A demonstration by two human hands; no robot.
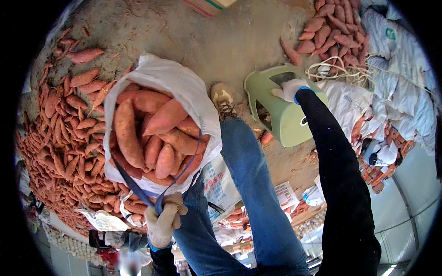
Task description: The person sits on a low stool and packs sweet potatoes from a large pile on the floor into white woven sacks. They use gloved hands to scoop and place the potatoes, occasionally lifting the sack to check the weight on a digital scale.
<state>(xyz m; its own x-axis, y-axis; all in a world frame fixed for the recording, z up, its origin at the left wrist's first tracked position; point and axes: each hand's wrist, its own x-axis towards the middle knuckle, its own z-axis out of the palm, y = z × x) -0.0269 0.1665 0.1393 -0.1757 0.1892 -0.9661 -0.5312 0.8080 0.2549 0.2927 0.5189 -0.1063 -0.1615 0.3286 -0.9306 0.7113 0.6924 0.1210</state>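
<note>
A white woven sack (179, 74) stands before me, its mouth wide and filled with sweet potatoes (165, 117). My left hand (164, 217), in a pale work glove, grips a dark blue strap (136, 188); the strap runs up to the sack's mouth and over the sweet potatoes. To the right, a green plastic stool (288, 114) lies tipped on the ground. My right hand (290, 90), gloved as well, rests on the stool near its cut-out; whether the fingers grip it cannot be told.
A large heap of sweet potatoes (69, 148) spreads on the left. Another pile (336, 31) lies at the upper right, beside white sacks (397, 69) and loose pale straps (340, 67). A carton (210, 5) is at the top edge. A person (383, 153) is at the far right.
</note>
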